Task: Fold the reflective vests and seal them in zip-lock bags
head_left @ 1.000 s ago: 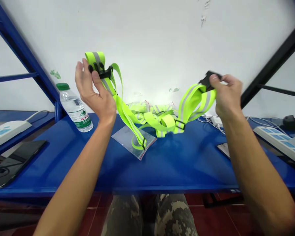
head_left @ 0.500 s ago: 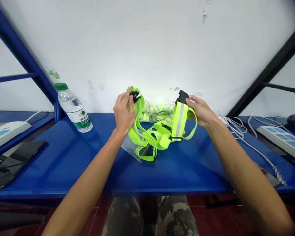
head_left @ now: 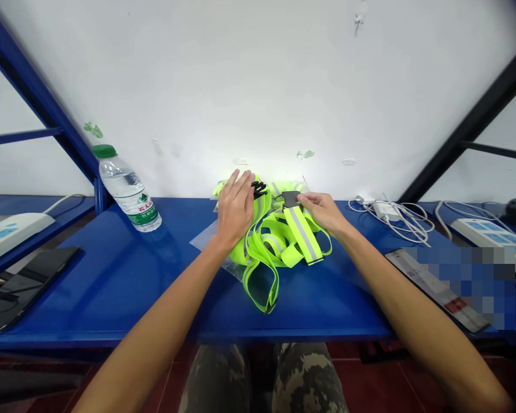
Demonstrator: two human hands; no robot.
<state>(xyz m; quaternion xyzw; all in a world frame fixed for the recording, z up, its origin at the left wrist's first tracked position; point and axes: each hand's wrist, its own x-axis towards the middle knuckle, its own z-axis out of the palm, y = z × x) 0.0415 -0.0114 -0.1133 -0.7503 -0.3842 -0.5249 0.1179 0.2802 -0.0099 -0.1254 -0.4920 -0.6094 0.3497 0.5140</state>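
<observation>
Pressing the pronged buckle (head_left: 258,189) to its thumb side, fingers nearly straight, the left hand (head_left: 235,211) probably leaves the prongs bare. The strap (head_left: 301,232) lies looped on the table (head_left: 327,310); the right hand (head_left: 322,211) pinches its socket buckle (head_left: 290,198) by the edge, seemingly to keep the opening clear. Left of the strap stands a bottle (head_left: 129,192); partly beneath it, a plastic bag (head_left: 204,236); right of it, cables (head_left: 406,222) and a phone (head_left: 436,288). Its loose loops crowd the space between the hands.
</observation>
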